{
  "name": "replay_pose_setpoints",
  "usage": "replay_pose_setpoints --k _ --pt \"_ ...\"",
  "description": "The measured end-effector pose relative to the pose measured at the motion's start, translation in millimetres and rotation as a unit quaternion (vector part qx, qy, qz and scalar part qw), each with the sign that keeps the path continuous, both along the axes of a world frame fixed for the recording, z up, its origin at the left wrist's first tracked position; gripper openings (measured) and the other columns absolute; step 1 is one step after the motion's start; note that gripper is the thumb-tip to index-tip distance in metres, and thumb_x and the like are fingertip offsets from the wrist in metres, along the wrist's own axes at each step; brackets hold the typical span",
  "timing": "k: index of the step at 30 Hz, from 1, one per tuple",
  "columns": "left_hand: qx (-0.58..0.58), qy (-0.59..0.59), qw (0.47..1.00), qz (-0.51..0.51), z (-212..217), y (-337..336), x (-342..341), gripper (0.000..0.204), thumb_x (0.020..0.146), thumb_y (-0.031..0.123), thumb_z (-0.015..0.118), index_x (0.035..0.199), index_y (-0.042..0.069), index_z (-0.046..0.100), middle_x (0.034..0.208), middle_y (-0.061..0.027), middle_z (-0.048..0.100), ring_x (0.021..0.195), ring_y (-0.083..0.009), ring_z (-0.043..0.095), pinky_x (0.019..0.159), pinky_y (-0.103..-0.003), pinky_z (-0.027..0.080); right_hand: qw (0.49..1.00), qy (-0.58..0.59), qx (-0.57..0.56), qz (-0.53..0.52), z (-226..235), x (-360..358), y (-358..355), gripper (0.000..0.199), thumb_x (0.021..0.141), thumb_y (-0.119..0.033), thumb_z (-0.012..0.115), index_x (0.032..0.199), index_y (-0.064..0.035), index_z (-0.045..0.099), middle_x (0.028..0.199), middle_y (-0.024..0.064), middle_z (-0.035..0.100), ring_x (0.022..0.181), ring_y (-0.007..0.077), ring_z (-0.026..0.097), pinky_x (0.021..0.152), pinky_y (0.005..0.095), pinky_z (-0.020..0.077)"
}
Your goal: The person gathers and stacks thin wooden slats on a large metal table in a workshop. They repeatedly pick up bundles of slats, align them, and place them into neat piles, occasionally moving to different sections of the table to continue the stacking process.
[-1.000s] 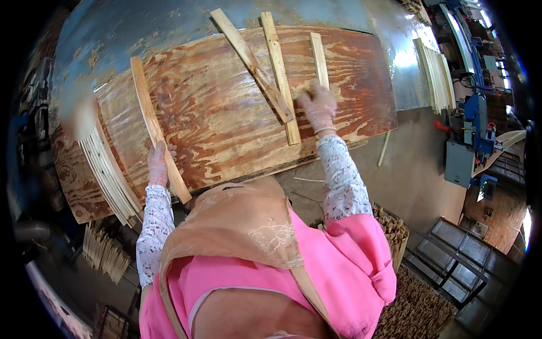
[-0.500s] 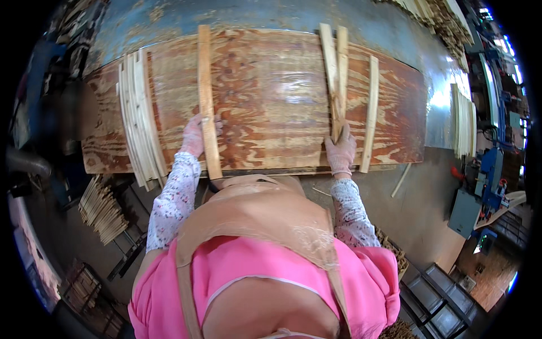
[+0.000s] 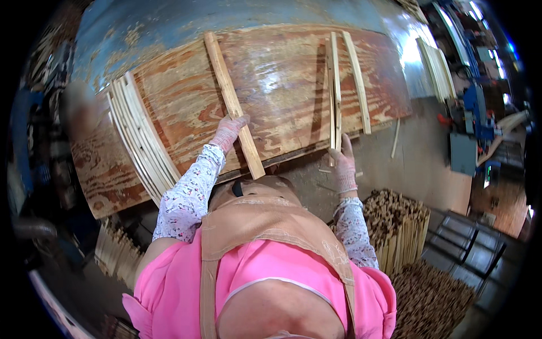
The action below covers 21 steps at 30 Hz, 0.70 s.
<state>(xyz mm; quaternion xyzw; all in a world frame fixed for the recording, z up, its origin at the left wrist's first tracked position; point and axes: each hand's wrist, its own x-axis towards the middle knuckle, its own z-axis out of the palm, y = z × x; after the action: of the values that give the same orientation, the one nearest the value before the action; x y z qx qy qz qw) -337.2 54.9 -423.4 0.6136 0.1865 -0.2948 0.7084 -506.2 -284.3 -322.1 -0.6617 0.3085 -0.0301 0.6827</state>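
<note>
My left hand (image 3: 227,134), in a pale pinkish work glove, is closed round a single wooden strip (image 3: 224,86), which lies slantwise across a worn plywood board (image 3: 282,116). My right hand (image 3: 344,167), gloved the same way, grips the near end of a pair of narrow wooden strips (image 3: 337,85). These two lie close side by side, with their near end past the board's front edge. Just right of them another pale strip (image 3: 357,82) rests on the board, touched by neither hand. Left of my left forearm several pale strips (image 3: 138,135) lie side by side.
Behind the board is a blue, dust-strewn table surface (image 3: 186,22). Stacks of cut strips (image 3: 398,226) stand on the floor at my right, with another stack (image 3: 116,248) at lower left. More strips (image 3: 436,68) lie far right, near a grey machine cabinet (image 3: 463,153).
The view has turned, and the board looks tilted. My right hand has drawn the pair of strips toward me, and their splayed far ends have come together. My left hand keeps its strip.
</note>
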Motion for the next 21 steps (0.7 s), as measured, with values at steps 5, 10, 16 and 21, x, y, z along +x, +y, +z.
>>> replay_pose_setpoints --k 5,10,16,21 --pt "0.054 -0.090 0.994 -0.009 -58.1 -45.1 -11.3 0.030 0.093 0.017 0.077 0.116 0.004 0.062 0.084 -0.0099 0.069 0.063 -0.0241 0.068 0.056 -0.041 0.057 0.976 0.025 -0.125 -0.174 36.3 -107.2 -12.7 0.077 0.089 0.000 0.067 0.161 -0.0088 0.042 0.106 0.0077 0.066 0.080 0.0146 0.063 0.069 0.0295 0.0536" --pt "0.122 -0.078 0.983 -0.111 3.2 -105.7 -33.5 0.042 0.100 0.036 0.061 0.126 0.003 0.066 0.099 -0.0204 0.074 0.086 -0.0347 0.070 0.079 -0.044 0.055 0.878 0.023 -0.225 -0.422 19.8 -262.9 -67.2 0.073 0.090 -0.001 0.072 0.158 -0.0065 0.046 0.125 0.0099 0.066 0.090 0.0182 0.063 0.070 0.0285 0.0515" --pt "0.177 -0.288 0.905 -0.260 26.6 -154.5 -46.1 0.050 0.099 0.039 0.061 0.133 0.003 0.067 0.114 -0.0261 0.073 0.108 -0.0400 0.069 0.096 -0.045 0.050 0.713 0.145 -0.230 -0.646 81.4 -422.4 -96.4 0.061 0.100 -0.019 0.073 0.154 -0.0063 0.046 0.141 0.0254 0.064 0.116 0.0339 0.070 0.092 0.0433 0.0600" --pt "0.087 -0.256 0.937 -0.222 -2.6 -177.1 -51.6 0.049 0.095 0.035 0.067 0.132 0.003 0.069 0.116 -0.0193 0.075 0.106 -0.0308 0.069 0.097 -0.041 0.051 0.547 0.549 -0.249 -0.581 110.9 -468.9 -126.1 0.073 0.100 -0.042 0.064 0.160 -0.0064 0.040 0.140 0.0262 0.065 0.121 0.0402 0.068 0.104 0.0495 0.0530"
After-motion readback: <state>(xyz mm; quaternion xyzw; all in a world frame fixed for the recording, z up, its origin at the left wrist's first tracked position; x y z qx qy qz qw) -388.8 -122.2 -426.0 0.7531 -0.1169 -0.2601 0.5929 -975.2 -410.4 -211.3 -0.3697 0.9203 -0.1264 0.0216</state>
